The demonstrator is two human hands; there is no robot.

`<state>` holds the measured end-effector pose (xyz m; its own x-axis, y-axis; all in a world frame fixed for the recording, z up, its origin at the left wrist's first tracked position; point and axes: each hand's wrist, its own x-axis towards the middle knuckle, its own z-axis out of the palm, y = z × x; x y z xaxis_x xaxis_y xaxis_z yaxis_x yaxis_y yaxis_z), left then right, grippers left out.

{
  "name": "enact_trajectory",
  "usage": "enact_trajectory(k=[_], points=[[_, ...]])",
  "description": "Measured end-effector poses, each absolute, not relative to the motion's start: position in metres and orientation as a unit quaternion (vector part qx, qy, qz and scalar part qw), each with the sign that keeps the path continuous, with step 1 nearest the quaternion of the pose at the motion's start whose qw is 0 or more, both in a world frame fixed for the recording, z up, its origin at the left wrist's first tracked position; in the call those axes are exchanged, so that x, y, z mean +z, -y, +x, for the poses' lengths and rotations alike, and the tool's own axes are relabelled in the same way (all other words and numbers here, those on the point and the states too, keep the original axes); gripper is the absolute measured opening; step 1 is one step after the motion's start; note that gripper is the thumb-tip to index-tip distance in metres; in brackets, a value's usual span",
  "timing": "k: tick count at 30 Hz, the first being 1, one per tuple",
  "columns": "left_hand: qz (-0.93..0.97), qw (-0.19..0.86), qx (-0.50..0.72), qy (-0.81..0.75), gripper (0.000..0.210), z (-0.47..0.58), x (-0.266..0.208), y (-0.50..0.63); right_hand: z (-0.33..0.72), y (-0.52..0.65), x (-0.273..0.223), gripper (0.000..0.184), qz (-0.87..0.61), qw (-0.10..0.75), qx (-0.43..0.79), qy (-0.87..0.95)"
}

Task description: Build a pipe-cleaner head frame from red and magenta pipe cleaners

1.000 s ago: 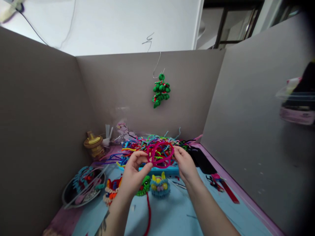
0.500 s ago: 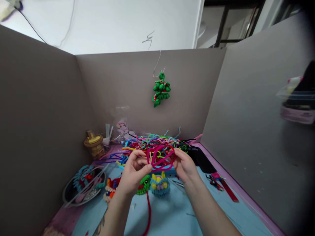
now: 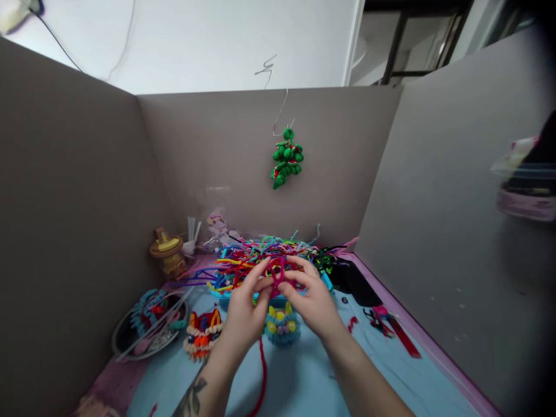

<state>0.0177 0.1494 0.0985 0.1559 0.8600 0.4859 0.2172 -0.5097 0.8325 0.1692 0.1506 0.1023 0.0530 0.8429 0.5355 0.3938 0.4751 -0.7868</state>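
Note:
A magenta pipe cleaner piece (image 3: 277, 275), bent into crossing loops, is held up between my two hands. My left hand (image 3: 245, 307) pinches its left side with thumb and fingers. Over its right side my right hand (image 3: 313, 298) is closed, the thumb pressed toward the middle; part of the loops is hidden behind these fingers. Just below stands a blue owl-like pipe cleaner figure (image 3: 282, 327) with yellow eyes. An orange, red and cream figure (image 3: 202, 336) sits left of my left hand. A red strand (image 3: 263, 370) runs down the mat beneath.
Many coloured pipe cleaners (image 3: 243, 266) fill a blue tray behind my hands. At left is a bowl (image 3: 119, 344) of small parts. Pliers and a red strip (image 3: 405, 337) lie right, near a black slab (image 3: 358, 284). A green tree ornament (image 3: 287, 159) hangs on the grey back panel (image 3: 208, 139).
My hands have come closer together, and the magenta loops between them now look narrower and more bunched. My right hand has moved left and its fingers have curled over the piece.

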Motion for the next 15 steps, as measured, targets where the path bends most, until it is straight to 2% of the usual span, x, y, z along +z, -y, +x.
enact_trajectory(k=[4,9,12,15], points=[[0.730,0.236,0.524,-0.370,0.046,0.017,0.092,-0.150,0.167,-0.153,0.100,0.013,-0.468,0.559,0.287,0.621],[0.669,0.221,0.583,-0.405,0.042,0.003,0.092,-0.165,0.174,-0.159,0.097,0.021,-0.385,0.634,0.445,0.502],[0.563,0.347,0.608,-0.439,0.040,-0.011,0.094,-0.176,0.180,-0.162,0.098,0.019,-0.316,0.660,0.529,0.430],[0.518,0.540,0.522,-0.409,0.047,-0.018,0.094,-0.180,0.183,-0.162,0.102,0.015,-0.269,0.653,0.601,0.374]])
